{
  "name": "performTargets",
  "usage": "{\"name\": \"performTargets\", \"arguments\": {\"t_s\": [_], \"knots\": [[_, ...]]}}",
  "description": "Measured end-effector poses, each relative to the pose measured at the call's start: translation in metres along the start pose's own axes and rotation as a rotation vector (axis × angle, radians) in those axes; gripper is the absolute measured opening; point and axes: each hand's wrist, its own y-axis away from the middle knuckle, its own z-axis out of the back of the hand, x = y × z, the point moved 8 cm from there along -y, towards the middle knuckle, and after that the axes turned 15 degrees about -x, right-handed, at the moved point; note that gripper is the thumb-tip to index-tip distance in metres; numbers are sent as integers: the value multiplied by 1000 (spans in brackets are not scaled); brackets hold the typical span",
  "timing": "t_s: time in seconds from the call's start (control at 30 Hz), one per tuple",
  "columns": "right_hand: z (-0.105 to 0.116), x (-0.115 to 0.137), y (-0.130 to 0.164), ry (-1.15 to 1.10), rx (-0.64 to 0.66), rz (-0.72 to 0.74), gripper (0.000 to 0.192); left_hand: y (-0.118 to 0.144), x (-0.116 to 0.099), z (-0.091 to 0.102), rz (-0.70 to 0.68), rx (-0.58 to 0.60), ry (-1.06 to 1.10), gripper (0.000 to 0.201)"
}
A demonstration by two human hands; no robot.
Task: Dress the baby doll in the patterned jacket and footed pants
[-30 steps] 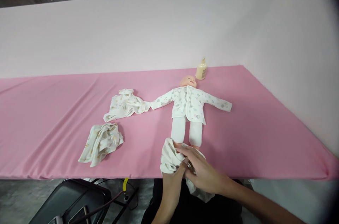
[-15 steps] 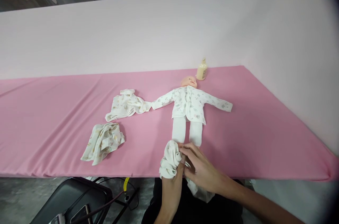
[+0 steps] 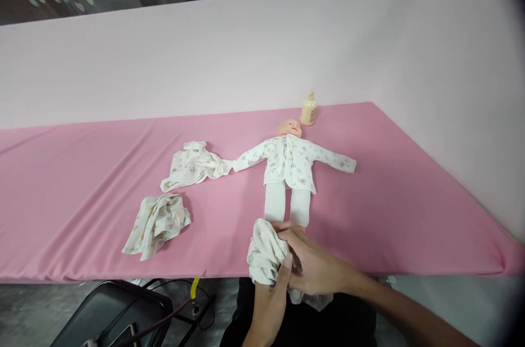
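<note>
Both hands bunch a small white printed cloth garment at the feet of a soft baby doll lying on a pink table.

The left hand (image 3: 268, 295) and right hand (image 3: 314, 265) are both closed around the crumpled, soft white printed garment (image 3: 264, 251), which sits at the near table edge, touching the feet of the plastic-headed baby doll (image 3: 289, 169). The doll lies flat on its back in a printed white cotton jacket and plain white leggings, arms spread. The smooth pink fabric-covered table (image 3: 82, 172) also carries two more rumpled printed cloths (image 3: 192, 164) (image 3: 158, 221) to the left and a small cream plastic bottle (image 3: 308, 109) standing just beyond the doll's head. Compared with half a second ago, the garment is gathered tighter and the right hand's fingers curl further over it.
</note>
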Motion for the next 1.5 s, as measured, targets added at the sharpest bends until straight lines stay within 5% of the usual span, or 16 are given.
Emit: {"name": "performTargets", "arguments": {"t_s": [0.17,0.43,0.77,1.13,1.5], "knots": [[-7,-1,0,22,89,-63,52,-8,12,0,81,36,196,64],[-9,-4,0,113,21,-82,42,-12,23,4,97,43,182,63],[-21,-15,3,489,-65,-226,29,-7,29,-9,133,223,291,65],[-4,-25,-3,328,-190,-266,13,-8,20,-19,191,136,236,54],[-6,-40,-15,263,-126,-307,12,-16,12,-30,245,143,227,51]]}}
